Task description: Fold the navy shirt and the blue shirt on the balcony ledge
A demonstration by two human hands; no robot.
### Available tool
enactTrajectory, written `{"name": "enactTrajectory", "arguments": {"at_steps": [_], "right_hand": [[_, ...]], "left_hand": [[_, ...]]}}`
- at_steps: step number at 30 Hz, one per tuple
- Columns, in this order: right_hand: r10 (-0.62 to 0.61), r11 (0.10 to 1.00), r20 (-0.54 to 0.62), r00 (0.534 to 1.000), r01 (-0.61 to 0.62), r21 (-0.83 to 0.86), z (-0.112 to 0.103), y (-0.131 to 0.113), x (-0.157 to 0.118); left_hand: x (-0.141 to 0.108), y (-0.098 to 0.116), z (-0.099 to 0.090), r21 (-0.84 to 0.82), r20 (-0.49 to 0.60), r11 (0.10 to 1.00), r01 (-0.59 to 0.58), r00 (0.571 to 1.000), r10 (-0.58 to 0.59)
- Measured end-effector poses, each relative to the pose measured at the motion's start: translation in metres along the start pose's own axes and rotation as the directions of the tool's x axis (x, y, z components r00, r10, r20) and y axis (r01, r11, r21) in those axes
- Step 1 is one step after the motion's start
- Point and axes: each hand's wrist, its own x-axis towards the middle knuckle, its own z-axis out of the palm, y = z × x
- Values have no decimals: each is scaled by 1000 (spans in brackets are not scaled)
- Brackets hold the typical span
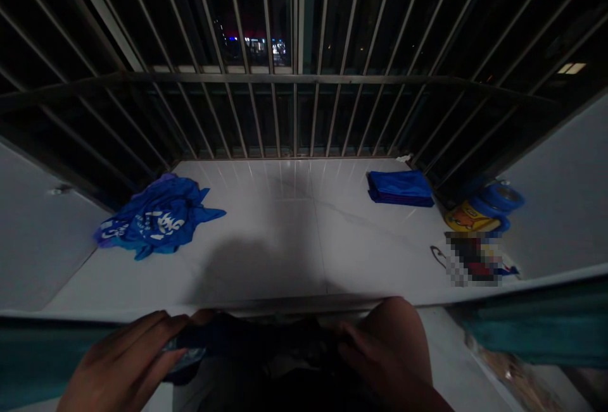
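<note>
My left hand is closed on the left end of a dark blue cloth, low in the view. The thumb and fingers clasp its edge, with a paler, shiny bit showing beside the thumb. My right hand grips the cloth's right part with its fingers bent, though deep shadow blurs them. Across the lap the cloth runs between both hands, its lower part lost in the dark. On the white ledge ahead lie a crumpled blue cloth bundle with white print at left and a neatly folded blue cloth at right.
Metal window bars rise behind the ledge. At its right end stand a blue and yellow container and a pixelated item with a strap. A bare knee is beside my right hand. Teal curtains hang on both sides.
</note>
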Motion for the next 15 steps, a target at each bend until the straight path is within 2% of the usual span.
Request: {"name": "enactTrajectory", "arguments": {"at_steps": [3, 5, 8, 11, 13, 15], "right_hand": [[51, 999, 25, 998, -51, -8, 0, 4, -1], [9, 1000, 134, 991, -10, 3, -3, 6, -1], [-105, 986, 264, 959, 66, 152, -9, 6, -3], [-119, 968, 232, 966, 61, 242, -16, 0, -6], [-61, 982, 206, 977, 22, 188, -22, -7, -8], [-1, 996, 250, 968, -22, 89, -26, -13, -11]], "left_hand": [[0, -2, 5, -20, -43, 1000, 21, 999, -22], [-6, -3, 7, -50, -60, 996, 76, 995, -79], [-20, -5, 9, -81, -41, 988, 134, 990, -138], [-31, -10, 8, -82, 11, 989, 124, 992, -124], [-34, -13, 7, -73, 54, 993, 88, 995, -84], [-36, -16, 6, -64, 101, 996, 65, 993, -58]]}}
